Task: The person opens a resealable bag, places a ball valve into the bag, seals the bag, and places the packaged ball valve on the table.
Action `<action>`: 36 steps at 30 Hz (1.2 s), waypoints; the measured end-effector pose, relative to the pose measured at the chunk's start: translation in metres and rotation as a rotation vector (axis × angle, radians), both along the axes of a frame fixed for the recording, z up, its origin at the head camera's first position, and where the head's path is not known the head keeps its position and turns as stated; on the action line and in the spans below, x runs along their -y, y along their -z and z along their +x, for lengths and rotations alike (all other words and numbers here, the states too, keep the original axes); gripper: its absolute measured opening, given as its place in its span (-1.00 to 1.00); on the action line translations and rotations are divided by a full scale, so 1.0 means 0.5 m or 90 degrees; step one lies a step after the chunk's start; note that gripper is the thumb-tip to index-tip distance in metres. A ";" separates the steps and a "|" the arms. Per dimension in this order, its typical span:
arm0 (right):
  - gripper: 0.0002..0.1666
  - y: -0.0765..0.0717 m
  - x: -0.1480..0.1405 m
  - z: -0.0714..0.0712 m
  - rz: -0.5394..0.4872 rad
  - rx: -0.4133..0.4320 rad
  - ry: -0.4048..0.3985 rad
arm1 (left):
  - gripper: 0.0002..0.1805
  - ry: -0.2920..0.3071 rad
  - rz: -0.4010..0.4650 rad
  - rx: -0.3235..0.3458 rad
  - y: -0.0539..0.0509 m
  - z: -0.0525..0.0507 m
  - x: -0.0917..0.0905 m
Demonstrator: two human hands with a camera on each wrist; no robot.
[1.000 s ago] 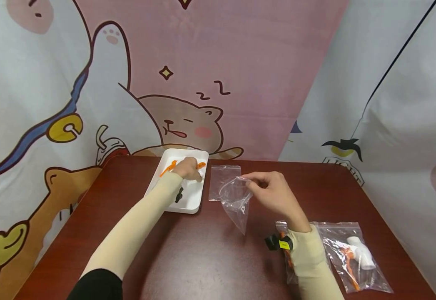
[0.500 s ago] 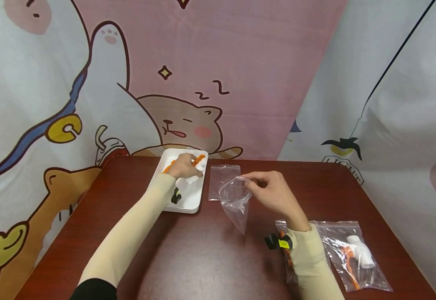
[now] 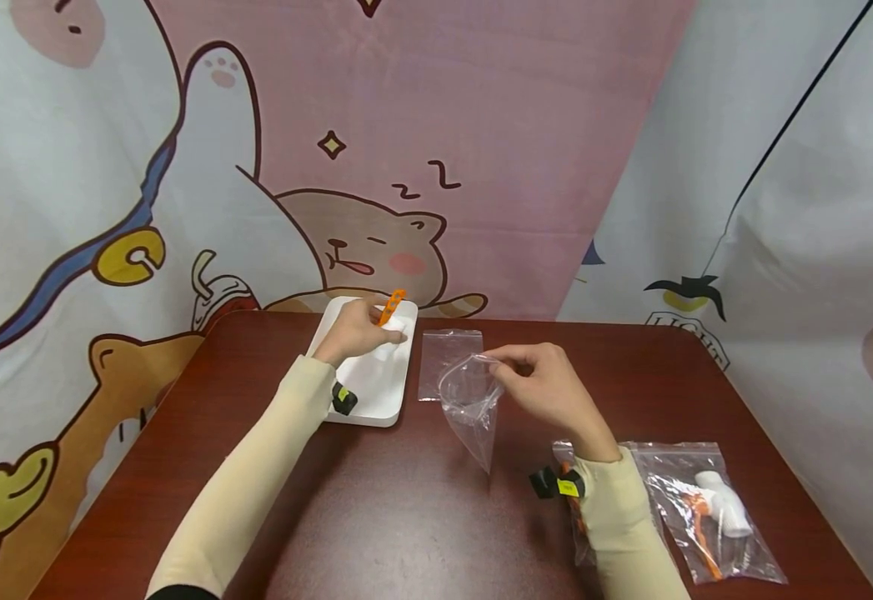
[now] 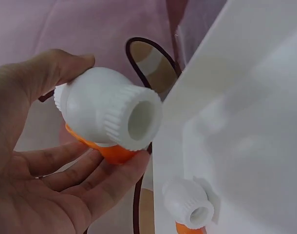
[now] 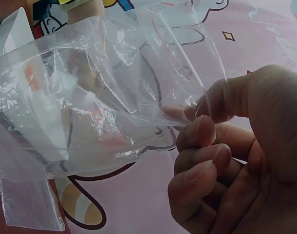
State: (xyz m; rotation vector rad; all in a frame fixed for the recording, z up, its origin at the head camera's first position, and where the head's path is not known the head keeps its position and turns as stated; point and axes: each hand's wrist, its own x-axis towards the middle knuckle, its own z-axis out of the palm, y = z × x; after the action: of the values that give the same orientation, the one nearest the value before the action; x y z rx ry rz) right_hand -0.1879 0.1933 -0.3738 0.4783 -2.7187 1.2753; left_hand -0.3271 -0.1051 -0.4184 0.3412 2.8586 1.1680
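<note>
- We see the left hand (image 3: 357,329) drawn back to the left and raised compared with a second ago, when it reached down into the tray. Its thumb lies on top and its fingers underneath, pinching a white fitting (image 4: 97,105).
- That fitting's orange lever (image 3: 392,307) now points upward, where half a second ago it slanted to the right. We judge that the picking-up is done: the fitting looks lifted clear, high over the tray's far part.
- Below it we have the white tray (image 3: 376,396), with a second white fitting (image 4: 185,202) lying inside by the wall, untouched.
- Just right of the tray, a flat clear bag (image 3: 436,346) lies as it did.
- Next comes the open bag (image 3: 472,408), mouth gaping, hanging from the right hand (image 3: 544,383). Thumb and forefinger pinch its rim, and we find hardly any change there. Fitting and bag are still apart, so we read them as not yet brought together.
- At far right, a filled bag (image 3: 672,471) rests unchanged on the table (image 3: 406,517), holding a white-and-orange piece; another bag lies partly hidden under the right sleeve (image 3: 624,517).
</note>
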 end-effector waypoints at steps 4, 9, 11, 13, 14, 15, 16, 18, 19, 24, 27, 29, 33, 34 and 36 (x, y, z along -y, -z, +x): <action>-0.77 0.002 0.000 -0.001 0.003 0.013 0.001 | -0.16 -0.002 0.030 -0.013 -0.003 0.015 0.001; -0.78 0.007 0.001 -0.002 -0.001 0.024 0.003 | -0.20 0.000 0.075 -0.028 -0.011 0.044 -0.004; -0.78 0.009 0.002 -0.001 -0.004 0.026 0.002 | -0.22 0.003 0.090 -0.039 -0.016 0.057 -0.007; -0.78 0.010 0.003 0.000 -0.006 0.028 0.001 | -0.22 0.005 0.106 -0.049 -0.021 0.068 -0.010; -0.78 0.011 0.003 -0.001 -0.007 0.030 0.000 | -0.21 0.005 0.113 -0.053 -0.023 0.074 -0.012; -0.78 0.011 0.003 -0.001 -0.008 0.032 0.000 | -0.20 0.004 0.120 -0.056 -0.026 0.080 -0.014; -0.78 0.012 0.003 -0.001 -0.008 0.033 0.000 | -0.18 0.004 0.128 -0.059 -0.029 0.085 -0.017; -0.78 0.012 0.003 -0.001 -0.008 0.034 0.001 | -0.14 0.006 0.142 -0.065 -0.036 0.097 -0.021; -0.78 0.013 0.003 -0.002 -0.008 0.034 0.003 | -0.11 0.008 0.147 -0.068 -0.040 0.102 -0.024; -0.78 0.012 0.003 -0.003 -0.003 0.035 0.005 | -0.11 0.025 0.186 -0.085 -0.062 0.129 -0.036; -0.77 0.010 0.004 -0.003 0.001 0.039 0.005 | -0.13 0.037 0.222 -0.087 -0.076 0.146 -0.043; -0.77 0.009 0.005 -0.003 0.003 0.041 0.004 | -0.14 0.046 0.242 -0.090 -0.083 0.157 -0.048; -0.75 0.008 0.007 -0.003 0.007 0.042 0.003 | -0.15 0.063 0.277 -0.119 -0.097 0.177 -0.060; -0.75 0.008 0.008 -0.003 0.008 0.044 0.002 | -0.15 0.070 0.287 -0.130 -0.100 0.181 -0.064; -0.74 0.009 0.008 -0.004 0.010 0.050 0.000 | -0.15 0.080 0.308 -0.149 -0.107 0.191 -0.070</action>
State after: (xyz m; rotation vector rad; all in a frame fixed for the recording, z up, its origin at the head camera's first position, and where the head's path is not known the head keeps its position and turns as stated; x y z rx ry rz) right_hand -0.1897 0.1893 -0.3781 0.4394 -2.7943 1.3005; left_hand -0.2317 -0.0699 -0.3647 0.7022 2.6417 1.8956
